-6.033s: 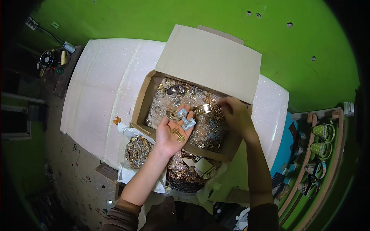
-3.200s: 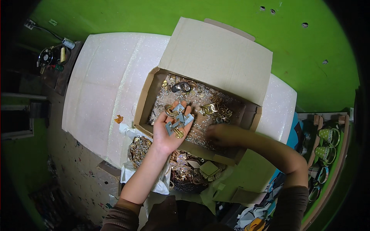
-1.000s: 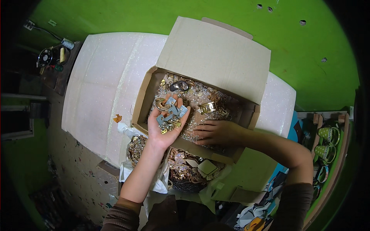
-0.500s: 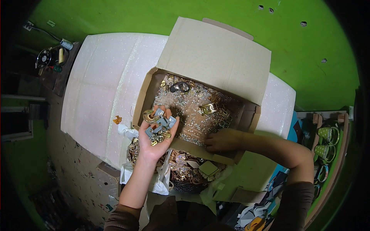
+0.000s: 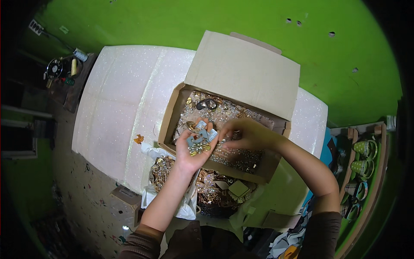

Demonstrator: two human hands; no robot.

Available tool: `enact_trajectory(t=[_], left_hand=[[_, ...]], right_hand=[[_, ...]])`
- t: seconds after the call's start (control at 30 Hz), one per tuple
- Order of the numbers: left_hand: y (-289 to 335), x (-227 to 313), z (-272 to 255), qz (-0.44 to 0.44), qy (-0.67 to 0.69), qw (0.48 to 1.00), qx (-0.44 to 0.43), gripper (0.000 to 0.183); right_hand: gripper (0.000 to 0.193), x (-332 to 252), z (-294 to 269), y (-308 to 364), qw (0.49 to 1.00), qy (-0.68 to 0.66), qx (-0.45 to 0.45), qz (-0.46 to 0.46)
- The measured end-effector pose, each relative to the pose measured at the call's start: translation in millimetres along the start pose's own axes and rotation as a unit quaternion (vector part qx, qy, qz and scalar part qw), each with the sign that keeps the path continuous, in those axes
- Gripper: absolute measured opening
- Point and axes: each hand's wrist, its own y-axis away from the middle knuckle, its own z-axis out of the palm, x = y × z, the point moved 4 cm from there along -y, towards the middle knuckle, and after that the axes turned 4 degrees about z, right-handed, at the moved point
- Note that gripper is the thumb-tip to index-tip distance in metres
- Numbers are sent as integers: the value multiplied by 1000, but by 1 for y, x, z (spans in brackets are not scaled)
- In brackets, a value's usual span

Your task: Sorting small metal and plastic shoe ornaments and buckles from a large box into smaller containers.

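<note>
My left hand (image 5: 192, 159) is palm up over the near left part of an open cardboard box (image 5: 168, 114). Cupped in it is a small heap of metal ornaments (image 5: 198, 138): blue-grey square pieces, a gold ring and small gold bits. Close beside its fingertips, above the box, my right hand (image 5: 250, 134) is blurred by motion; whether it holds anything does not show. Small shiny beads (image 5: 235, 163) and gold pieces are scattered over the box floor. A dark ring-shaped piece (image 5: 210, 104) lies near the box's back wall.
The box lid (image 5: 246, 75) stands raised at the back. Nearer me, an opened white bag (image 5: 186, 208) holds many shiny ornaments (image 5: 211, 190). A glittery white sheet (image 5: 116, 103) covers the table. Green dotted sandals (image 5: 362, 168) fill a rack at right; a thread spool (image 5: 80, 55) is far left.
My right hand has risen from the box's near right part and moved left toward my left hand. The gold piece formerly visible at the box's middle right is now hidden. The view has shifted slightly.
</note>
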Motion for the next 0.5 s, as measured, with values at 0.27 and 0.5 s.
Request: enact_trajectory(t=[0.27,0.5], left_hand=[[4,-15,13,-95,-40,992,79,27],[-5,26,36,0,-24,999,-34,28]], right_hand=[[16,-58,3,-15,961,155,77,-214],[13,-23,-17,-7,983,81,161,-35]])
